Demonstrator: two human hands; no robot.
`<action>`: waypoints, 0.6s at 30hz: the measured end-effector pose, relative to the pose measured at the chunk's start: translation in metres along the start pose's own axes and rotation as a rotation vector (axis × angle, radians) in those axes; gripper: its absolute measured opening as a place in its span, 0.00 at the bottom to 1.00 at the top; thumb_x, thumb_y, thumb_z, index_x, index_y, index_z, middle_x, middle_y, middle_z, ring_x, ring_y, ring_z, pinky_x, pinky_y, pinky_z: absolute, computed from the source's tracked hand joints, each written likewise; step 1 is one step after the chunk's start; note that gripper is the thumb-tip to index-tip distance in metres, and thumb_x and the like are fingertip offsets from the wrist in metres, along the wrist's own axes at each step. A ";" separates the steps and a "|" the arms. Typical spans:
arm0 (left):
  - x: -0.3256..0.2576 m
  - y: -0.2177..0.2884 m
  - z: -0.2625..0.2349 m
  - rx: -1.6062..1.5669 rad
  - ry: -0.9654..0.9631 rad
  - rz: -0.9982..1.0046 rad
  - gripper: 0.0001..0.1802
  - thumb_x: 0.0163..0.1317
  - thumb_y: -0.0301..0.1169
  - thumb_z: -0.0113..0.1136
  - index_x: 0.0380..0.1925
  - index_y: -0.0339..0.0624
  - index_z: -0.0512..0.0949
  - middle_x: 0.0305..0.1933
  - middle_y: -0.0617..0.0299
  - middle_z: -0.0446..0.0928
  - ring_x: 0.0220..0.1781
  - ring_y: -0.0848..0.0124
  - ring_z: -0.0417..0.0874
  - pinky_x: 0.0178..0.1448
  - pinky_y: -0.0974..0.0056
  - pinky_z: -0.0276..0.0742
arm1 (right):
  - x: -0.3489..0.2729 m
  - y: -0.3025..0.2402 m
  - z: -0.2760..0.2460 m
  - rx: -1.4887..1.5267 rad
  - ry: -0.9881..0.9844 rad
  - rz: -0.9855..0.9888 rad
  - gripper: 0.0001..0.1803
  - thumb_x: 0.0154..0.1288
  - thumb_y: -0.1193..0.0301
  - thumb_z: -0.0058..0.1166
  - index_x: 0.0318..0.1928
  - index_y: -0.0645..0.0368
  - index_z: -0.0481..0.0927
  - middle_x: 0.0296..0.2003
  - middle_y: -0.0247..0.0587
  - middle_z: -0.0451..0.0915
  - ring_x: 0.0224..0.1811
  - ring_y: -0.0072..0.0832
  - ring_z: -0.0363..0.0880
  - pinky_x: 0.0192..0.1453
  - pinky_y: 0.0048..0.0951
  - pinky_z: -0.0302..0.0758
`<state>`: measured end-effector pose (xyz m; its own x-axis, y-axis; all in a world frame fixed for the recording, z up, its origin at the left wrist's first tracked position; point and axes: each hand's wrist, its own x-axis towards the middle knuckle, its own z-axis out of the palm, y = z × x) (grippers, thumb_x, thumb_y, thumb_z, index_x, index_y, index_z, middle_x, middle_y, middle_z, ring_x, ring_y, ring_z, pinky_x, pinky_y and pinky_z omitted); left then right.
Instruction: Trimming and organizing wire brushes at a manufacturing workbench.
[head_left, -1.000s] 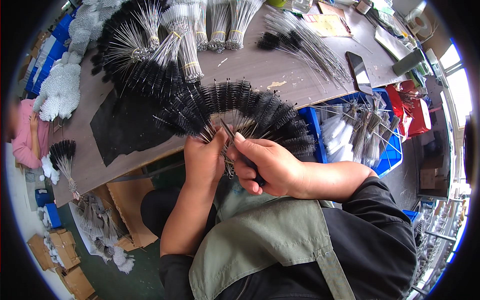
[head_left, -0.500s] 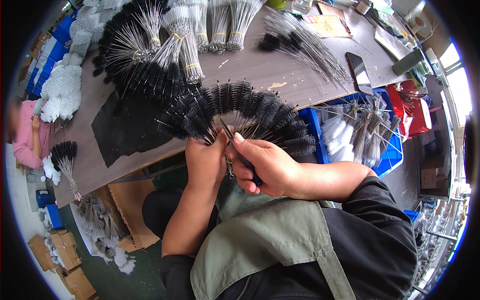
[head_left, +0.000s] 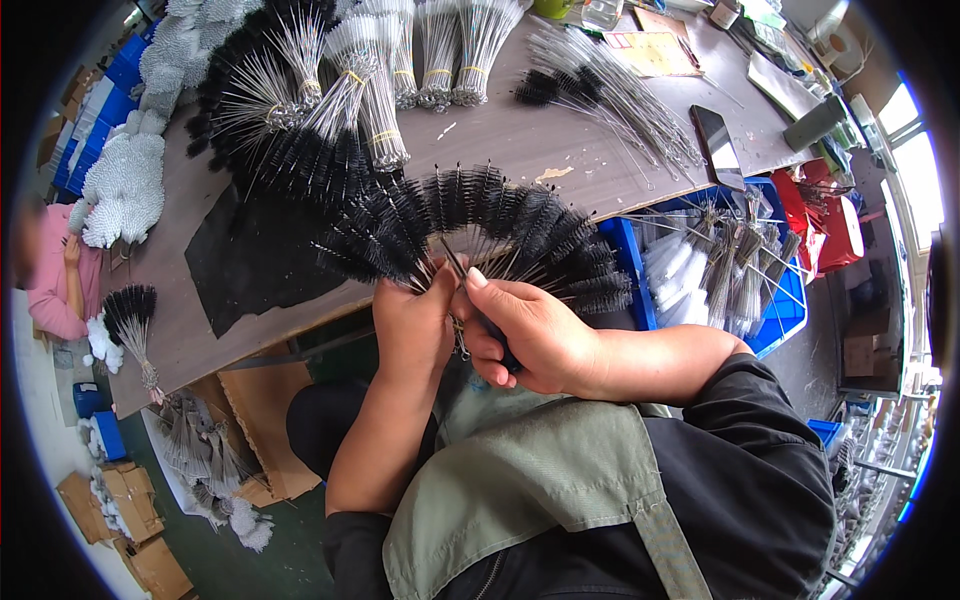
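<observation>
A bundle of black-bristled wire brushes (head_left: 480,203) fans out in an arc in front of me, over the table's near edge. My left hand (head_left: 415,315) is closed around its wire stems, whose looped ends poke out below the fingers. In my right hand (head_left: 540,335) is a slim metal-tipped hand tool (head_left: 455,262) with a dark handle; its exact kind is unclear. The tool's tip reaches in among the stems beside my left thumb. Both hands nearly touch each other, and the fingers partly hide the stems.
Banded bundles of wire brushes (head_left: 380,110) stand at the table's back left, by a black sheet (head_left: 250,260). Loose brushes (head_left: 620,90) and a phone (head_left: 717,145) lie farther right. A blue crate (head_left: 785,315) holds white brushes. Someone in pink (head_left: 60,270) sits at far left.
Almost nothing differs. My left forearm and hand have shifted very slightly; both hands keep their hold.
</observation>
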<state>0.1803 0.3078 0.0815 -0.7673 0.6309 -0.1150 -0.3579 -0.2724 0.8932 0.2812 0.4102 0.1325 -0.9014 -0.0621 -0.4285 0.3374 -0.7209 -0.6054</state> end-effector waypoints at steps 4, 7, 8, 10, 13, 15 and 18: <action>-0.001 0.007 0.012 -0.014 0.052 0.006 0.02 0.61 0.19 0.56 0.34 0.33 0.77 0.27 0.63 0.76 0.23 0.78 0.74 0.30 0.72 0.70 | 0.000 0.003 0.002 -0.044 0.013 -0.020 0.22 0.76 0.50 0.33 0.41 0.57 0.67 0.19 0.33 0.63 0.16 0.24 0.65 0.19 0.23 0.63; -0.001 0.009 0.015 -0.052 0.096 -0.024 0.03 0.60 0.17 0.56 0.32 0.35 0.77 0.26 0.64 0.76 0.22 0.78 0.74 0.29 0.72 0.70 | -0.002 0.003 0.001 -0.056 0.006 -0.037 0.21 0.76 0.51 0.32 0.42 0.57 0.67 0.20 0.33 0.63 0.17 0.24 0.66 0.20 0.23 0.64; -0.001 0.009 0.015 -0.062 0.091 -0.052 0.05 0.60 0.17 0.57 0.35 0.36 0.76 0.29 0.64 0.77 0.25 0.78 0.75 0.32 0.72 0.72 | -0.007 0.001 0.002 -0.070 -0.033 -0.034 0.22 0.77 0.52 0.31 0.42 0.58 0.66 0.21 0.33 0.64 0.19 0.24 0.67 0.22 0.23 0.66; 0.001 0.004 0.010 -0.075 0.102 -0.050 0.07 0.60 0.17 0.57 0.38 0.36 0.75 0.32 0.64 0.77 0.30 0.77 0.77 0.37 0.71 0.74 | -0.019 -0.012 0.005 -0.088 -0.074 -0.033 0.22 0.77 0.52 0.30 0.42 0.59 0.66 0.21 0.34 0.65 0.20 0.24 0.68 0.25 0.23 0.67; 0.005 -0.009 0.000 -0.175 0.094 -0.002 0.14 0.58 0.15 0.60 0.43 0.38 0.74 0.40 0.63 0.77 0.42 0.73 0.80 0.51 0.68 0.78 | -0.038 -0.069 0.014 -0.685 -0.329 -0.473 0.27 0.73 0.47 0.35 0.46 0.62 0.65 0.26 0.36 0.71 0.26 0.22 0.70 0.35 0.21 0.68; 0.002 -0.003 0.005 -0.171 0.022 -0.043 0.13 0.59 0.15 0.59 0.43 0.38 0.74 0.41 0.63 0.77 0.43 0.73 0.80 0.52 0.66 0.80 | -0.024 -0.097 0.007 -0.944 -0.075 -0.979 0.28 0.71 0.49 0.44 0.51 0.65 0.64 0.29 0.34 0.70 0.29 0.18 0.67 0.36 0.19 0.66; -0.001 -0.009 0.005 -0.146 -0.027 -0.080 0.09 0.61 0.18 0.59 0.42 0.37 0.75 0.41 0.62 0.76 0.43 0.70 0.80 0.51 0.63 0.81 | 0.024 -0.127 -0.019 -1.371 0.250 -1.019 0.26 0.66 0.51 0.55 0.48 0.63 0.69 0.33 0.33 0.70 0.37 0.19 0.67 0.42 0.24 0.69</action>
<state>0.1868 0.3137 0.0756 -0.7194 0.6736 -0.1696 -0.4921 -0.3218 0.8089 0.2219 0.5135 0.1863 -0.8665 0.2053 0.4549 -0.2105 0.6761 -0.7061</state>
